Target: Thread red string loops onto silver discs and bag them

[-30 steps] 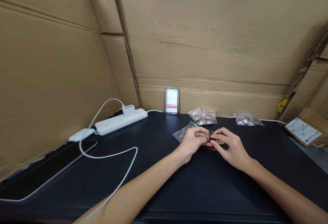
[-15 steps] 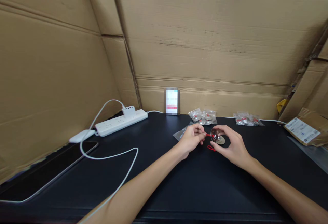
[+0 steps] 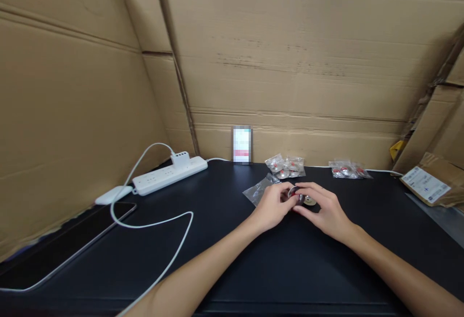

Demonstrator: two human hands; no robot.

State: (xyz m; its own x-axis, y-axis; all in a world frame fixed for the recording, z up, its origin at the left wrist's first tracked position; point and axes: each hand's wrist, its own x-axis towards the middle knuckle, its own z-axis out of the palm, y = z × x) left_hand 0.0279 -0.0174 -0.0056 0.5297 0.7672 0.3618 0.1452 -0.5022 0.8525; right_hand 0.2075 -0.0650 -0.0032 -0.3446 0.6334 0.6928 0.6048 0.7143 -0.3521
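Observation:
Between my two hands is a small shiny domed metal disc with red cord at its middle, like a finger cymbal (image 3: 292,191). The fingers of my left hand (image 3: 273,206) are closed on its left side. From the right, my right hand (image 3: 324,209) pinches it with thumb and fingertips. Fingers cover much of the disc and its cord. Just behind my right fingers, a second pale disc (image 3: 309,200) with a small centre hole rests on the table, partly hidden. A clear plastic bag (image 3: 256,190) lies left of my left hand.
Bagged metal discs with red parts lie in two groups, one behind my hands (image 3: 286,166) and one farther right (image 3: 348,169). A phone (image 3: 241,145) leans on the cardboard wall. At left are a power strip (image 3: 170,176), tablet (image 3: 68,244) and white cable. A labelled parcel (image 3: 427,183) sits right.
My hands have come together. My left fingers moved from the red cord onto the disc, which shifted left. The red loop seen below the disc is now hidden.

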